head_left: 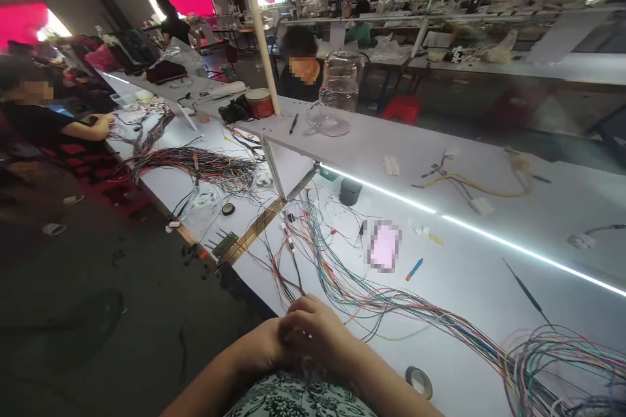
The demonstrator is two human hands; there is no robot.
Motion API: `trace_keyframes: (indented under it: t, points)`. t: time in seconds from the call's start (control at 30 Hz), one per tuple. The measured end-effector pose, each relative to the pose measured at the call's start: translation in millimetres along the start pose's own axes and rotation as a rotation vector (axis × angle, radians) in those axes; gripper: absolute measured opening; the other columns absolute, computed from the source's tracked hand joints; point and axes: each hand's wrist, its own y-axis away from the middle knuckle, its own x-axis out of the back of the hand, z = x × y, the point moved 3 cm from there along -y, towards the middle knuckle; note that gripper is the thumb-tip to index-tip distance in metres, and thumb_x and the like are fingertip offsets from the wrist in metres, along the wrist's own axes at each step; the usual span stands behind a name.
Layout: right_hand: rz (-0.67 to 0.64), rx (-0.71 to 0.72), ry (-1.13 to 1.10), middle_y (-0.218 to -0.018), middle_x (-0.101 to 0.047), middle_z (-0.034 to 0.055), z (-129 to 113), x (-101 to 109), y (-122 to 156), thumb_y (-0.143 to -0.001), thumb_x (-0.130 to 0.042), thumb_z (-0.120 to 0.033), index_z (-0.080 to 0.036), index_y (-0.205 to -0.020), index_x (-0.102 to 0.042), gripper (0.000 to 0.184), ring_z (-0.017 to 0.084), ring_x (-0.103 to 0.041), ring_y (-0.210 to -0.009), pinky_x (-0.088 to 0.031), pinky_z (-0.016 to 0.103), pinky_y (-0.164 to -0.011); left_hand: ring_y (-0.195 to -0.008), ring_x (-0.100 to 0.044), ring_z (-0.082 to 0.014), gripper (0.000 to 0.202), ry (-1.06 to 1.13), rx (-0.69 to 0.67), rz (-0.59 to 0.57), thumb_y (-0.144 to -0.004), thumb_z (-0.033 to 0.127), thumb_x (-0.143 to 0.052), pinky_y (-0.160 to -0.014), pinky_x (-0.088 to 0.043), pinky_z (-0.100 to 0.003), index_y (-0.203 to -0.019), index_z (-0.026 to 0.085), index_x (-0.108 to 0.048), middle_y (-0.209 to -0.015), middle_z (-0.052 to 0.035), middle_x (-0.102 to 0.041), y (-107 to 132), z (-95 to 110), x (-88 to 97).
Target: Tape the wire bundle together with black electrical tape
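My left hand (264, 344) and my right hand (323, 329) are brought together at the table's near edge, just above my patterned clothing. A dark cable (296, 266) with white connectors runs down from the wire bundle to the fingers of my right hand, which are curled closed on it. The fingers of my left hand are bent in against the right one and partly hidden, so what they grip does not show. Beyond the hands, a long bundle of thin coloured wires (337, 273) stretches across the white table (454, 273) to the right.
Black tape (419, 382) lies at right front, with a blue-orange tool (415, 269) farther back. Tweezers (525, 288) rest at right. A lit shelf (372, 143) carries a clear jug (337, 91). Leftward are more wires (195, 166) and a seated person (44, 111).
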Motion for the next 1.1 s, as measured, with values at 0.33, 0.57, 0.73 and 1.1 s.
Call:
trace_keyframes:
  t: [0.33,0.57,0.73,1.1]
  points:
    - [-0.113,-0.070,0.111,-0.094,-0.066,0.0028,-16,18,37,-0.088,-0.056,-0.021,-0.026,-0.097,-0.064,0.013,0.017,-0.057,-0.090,-0.046,0.032,-0.080,-0.075,-0.051,-0.0172,0.041,-0.082,-0.168,0.007,-0.085,0.050,-0.052,-0.070,-0.038,-0.025,-0.098,0.016,-0.072,-0.084,-0.0036,-0.064,37,16,-9.9]
    - [-0.182,-0.095,0.363,-0.073,-0.067,-0.0020,-21,11,43,-0.078,-0.061,-0.015,-0.021,-0.070,-0.055,0.012,0.023,-0.057,-0.107,-0.026,0.050,-0.105,-0.077,-0.051,-0.0164,0.035,-0.095,-0.183,0.024,-0.082,0.048,-0.060,-0.070,-0.039,-0.023,-0.087,0.015,-0.069,-0.082,-0.0032,-0.063,37,29,-26.9]
    - [-0.159,-0.305,0.273,-0.083,-0.069,-0.0005,-44,43,54,-0.088,-0.048,-0.021,-0.025,-0.102,-0.057,0.017,0.014,-0.062,-0.072,-0.042,0.024,-0.065,-0.058,-0.036,-0.0098,0.051,-0.094,-0.241,0.005,-0.082,0.060,-0.055,-0.055,-0.029,-0.021,-0.093,0.012,-0.067,-0.063,0.0021,-0.046,36,38,-25.8]
    - [0.103,-0.174,0.845,-0.094,-0.071,-0.0008,-34,171,132,-0.086,-0.050,-0.016,-0.030,-0.117,-0.057,0.035,0.018,-0.066,-0.085,-0.048,0.030,-0.078,-0.070,-0.049,-0.0150,0.063,-0.750,-0.401,-0.017,-0.090,0.066,-0.025,-0.063,-0.036,-0.022,-0.088,0.017,-0.064,-0.077,-0.0035,-0.056,29,32,16.6]
